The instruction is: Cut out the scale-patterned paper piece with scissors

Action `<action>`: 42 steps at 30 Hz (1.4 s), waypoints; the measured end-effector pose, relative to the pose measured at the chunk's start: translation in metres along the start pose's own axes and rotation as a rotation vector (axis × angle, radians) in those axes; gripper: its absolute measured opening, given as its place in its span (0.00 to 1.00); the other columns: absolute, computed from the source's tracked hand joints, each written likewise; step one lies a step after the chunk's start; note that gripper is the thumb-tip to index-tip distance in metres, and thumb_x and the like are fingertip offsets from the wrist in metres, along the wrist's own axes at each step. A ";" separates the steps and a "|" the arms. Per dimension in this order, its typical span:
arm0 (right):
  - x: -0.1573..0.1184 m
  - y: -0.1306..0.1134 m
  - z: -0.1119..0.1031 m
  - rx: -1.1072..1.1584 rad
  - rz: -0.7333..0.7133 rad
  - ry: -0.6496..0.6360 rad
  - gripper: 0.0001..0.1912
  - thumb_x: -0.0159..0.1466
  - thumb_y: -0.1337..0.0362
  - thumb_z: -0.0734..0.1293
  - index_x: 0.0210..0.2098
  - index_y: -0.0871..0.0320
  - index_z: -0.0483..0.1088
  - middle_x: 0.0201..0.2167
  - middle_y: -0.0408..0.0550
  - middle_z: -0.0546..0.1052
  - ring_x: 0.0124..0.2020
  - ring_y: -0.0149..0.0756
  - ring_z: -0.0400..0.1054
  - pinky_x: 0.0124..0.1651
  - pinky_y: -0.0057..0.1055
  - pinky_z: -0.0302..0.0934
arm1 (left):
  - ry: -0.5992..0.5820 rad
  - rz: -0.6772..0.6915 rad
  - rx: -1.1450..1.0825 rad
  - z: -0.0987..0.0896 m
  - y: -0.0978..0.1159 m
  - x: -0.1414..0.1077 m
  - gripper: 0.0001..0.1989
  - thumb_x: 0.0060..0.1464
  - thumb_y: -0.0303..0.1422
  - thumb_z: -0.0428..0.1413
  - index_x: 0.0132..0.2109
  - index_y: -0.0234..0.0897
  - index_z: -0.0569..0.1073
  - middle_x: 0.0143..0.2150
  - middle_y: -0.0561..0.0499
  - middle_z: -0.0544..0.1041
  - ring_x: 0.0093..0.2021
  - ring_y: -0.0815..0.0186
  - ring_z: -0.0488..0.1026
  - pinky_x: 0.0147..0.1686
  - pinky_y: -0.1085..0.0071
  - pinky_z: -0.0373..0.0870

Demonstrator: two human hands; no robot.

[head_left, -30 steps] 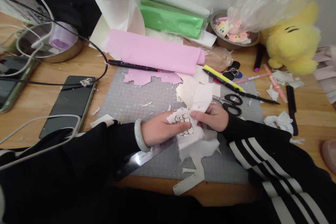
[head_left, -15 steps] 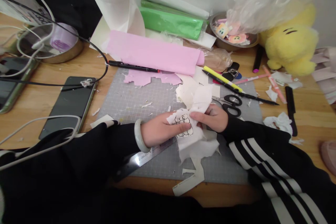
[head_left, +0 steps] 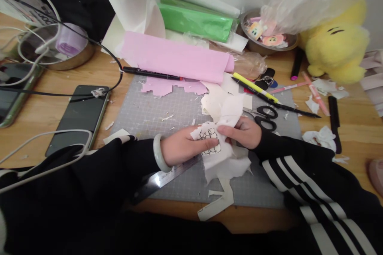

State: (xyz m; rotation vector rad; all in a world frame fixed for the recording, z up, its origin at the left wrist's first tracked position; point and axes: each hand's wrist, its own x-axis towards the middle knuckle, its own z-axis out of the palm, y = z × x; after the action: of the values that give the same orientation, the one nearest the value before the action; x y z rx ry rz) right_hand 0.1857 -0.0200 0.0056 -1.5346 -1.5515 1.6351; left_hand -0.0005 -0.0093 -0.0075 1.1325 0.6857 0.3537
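Note:
My left hand [head_left: 184, 146] grips a small white paper piece [head_left: 207, 134] drawn with black rounded outlines. Its thumb lies across the drawing, while the other fingers are hidden underneath. Just to the right, my right hand [head_left: 247, 132] pinches white tissue paper [head_left: 231, 110] against the side of that piece. More of the tissue hangs below both hands. Beneath them lies a grey cutting mat [head_left: 167, 105], with a cream paper scrap [head_left: 214, 100] behind and a cut paper strip [head_left: 216, 208] in front. Black-handled scissors [head_left: 266, 118] rest beside my right hand.
A metal ruler [head_left: 167, 177] lies under my left forearm. Behind the mat are a pink sheet [head_left: 176, 57], a paper roll [head_left: 128, 4] and a green pack [head_left: 196, 22]. Pens, scraps and a yellow plush toy [head_left: 338, 48] occupy the right; a phone [head_left: 79, 119] and cables the left.
The camera view has shifted slightly. Both hands keep nearly the same hold on the drawn paper and the tissue.

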 end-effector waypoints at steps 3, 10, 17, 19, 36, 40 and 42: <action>0.000 -0.001 -0.001 -0.019 -0.015 -0.004 0.19 0.58 0.55 0.64 0.17 0.62 0.66 0.15 0.43 0.69 0.18 0.23 0.62 0.23 0.21 0.58 | -0.001 -0.003 0.011 0.000 0.000 0.000 0.14 0.54 0.35 0.55 0.47 0.34 0.74 0.44 0.47 0.78 0.46 0.61 0.73 0.46 0.67 0.68; 0.000 -0.001 0.000 0.014 -0.011 -0.025 0.18 0.58 0.56 0.64 0.18 0.62 0.66 0.15 0.41 0.68 0.17 0.23 0.62 0.22 0.20 0.57 | 0.007 -0.002 0.032 -0.001 -0.001 -0.001 0.13 0.55 0.35 0.54 0.47 0.35 0.74 0.44 0.48 0.78 0.45 0.62 0.73 0.45 0.69 0.69; -0.001 -0.003 0.001 0.037 0.007 -0.012 0.17 0.58 0.59 0.64 0.17 0.62 0.65 0.14 0.40 0.67 0.17 0.22 0.61 0.22 0.20 0.56 | 0.011 -0.029 0.008 0.000 -0.001 -0.001 0.13 0.54 0.35 0.55 0.46 0.37 0.74 0.44 0.49 0.78 0.45 0.63 0.73 0.45 0.70 0.69; -0.001 -0.003 0.001 0.044 0.008 -0.011 0.17 0.58 0.59 0.64 0.17 0.62 0.65 0.14 0.40 0.67 0.17 0.22 0.60 0.22 0.20 0.56 | 0.009 -0.024 0.004 0.000 -0.001 -0.001 0.13 0.55 0.35 0.55 0.46 0.37 0.74 0.43 0.49 0.78 0.45 0.63 0.73 0.45 0.70 0.69; 0.000 0.000 0.000 0.049 0.013 -0.019 0.18 0.57 0.55 0.65 0.18 0.63 0.66 0.15 0.41 0.68 0.18 0.23 0.61 0.23 0.21 0.56 | -0.006 0.005 -0.025 0.000 0.000 0.000 0.11 0.55 0.30 0.54 0.45 0.33 0.74 0.43 0.48 0.78 0.44 0.64 0.74 0.45 0.68 0.68; -0.001 -0.001 0.000 0.036 0.010 -0.010 0.18 0.57 0.56 0.65 0.18 0.63 0.66 0.15 0.41 0.68 0.18 0.22 0.61 0.24 0.21 0.56 | -0.001 0.009 -0.033 0.001 0.001 -0.001 0.11 0.55 0.30 0.54 0.45 0.33 0.74 0.43 0.48 0.78 0.44 0.64 0.74 0.45 0.69 0.68; -0.001 -0.001 0.000 0.034 0.014 -0.003 0.18 0.58 0.57 0.65 0.18 0.63 0.66 0.15 0.41 0.68 0.18 0.22 0.61 0.24 0.21 0.56 | -0.001 0.014 -0.037 0.001 0.001 -0.001 0.10 0.55 0.29 0.54 0.44 0.33 0.74 0.43 0.48 0.79 0.43 0.64 0.74 0.45 0.70 0.68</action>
State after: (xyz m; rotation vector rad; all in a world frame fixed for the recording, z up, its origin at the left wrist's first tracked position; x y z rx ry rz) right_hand 0.1852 -0.0207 0.0065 -1.5289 -1.5103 1.6638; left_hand -0.0001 -0.0098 -0.0059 1.1030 0.6683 0.3761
